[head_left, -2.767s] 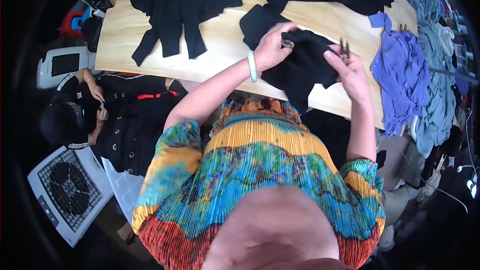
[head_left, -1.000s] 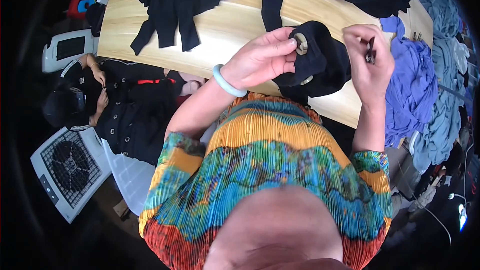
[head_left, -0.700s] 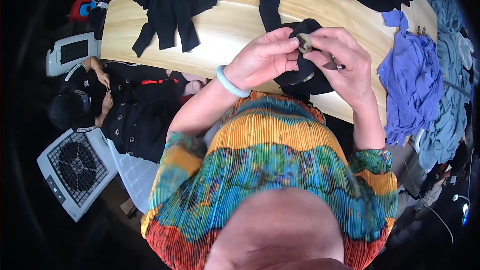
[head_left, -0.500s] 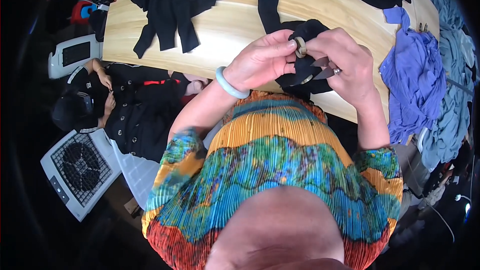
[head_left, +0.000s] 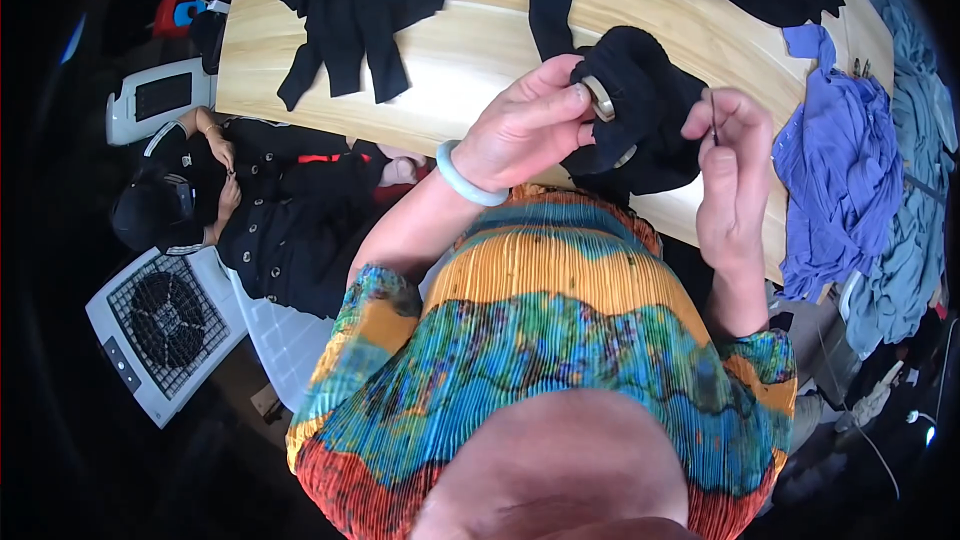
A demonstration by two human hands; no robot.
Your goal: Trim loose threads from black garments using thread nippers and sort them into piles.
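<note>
My left hand (head_left: 528,120), with a pale bangle at the wrist, pinches a bunched black knit garment (head_left: 655,100) over the near edge of the table. Its thumb rests by a pale, ring-like button (head_left: 601,98) on the cloth. A second pale button shows lower on the garment, partly hidden in the folds. Just right of the cloth, my right hand (head_left: 735,165) is raised with its fingers curled round small thread snips (head_left: 715,120). Only a thin dark blade of the snips shows, seen nearly edge-on; their handles are hidden in the hand.
Black garments (head_left: 370,5) lie on the wooden table (head_left: 450,70) at the far side. A purple garment (head_left: 835,160) hangs over its right edge beside blue-grey cloth (head_left: 915,170). At left, a co-worker in a black cap (head_left: 150,215) handles a buttoned black garment (head_left: 280,220) near a fan (head_left: 170,315).
My right hand has moved right, away from the button, taking the snips off the cloth. More of the black garment now shows between my hands. My left hand keeps its pinch.
</note>
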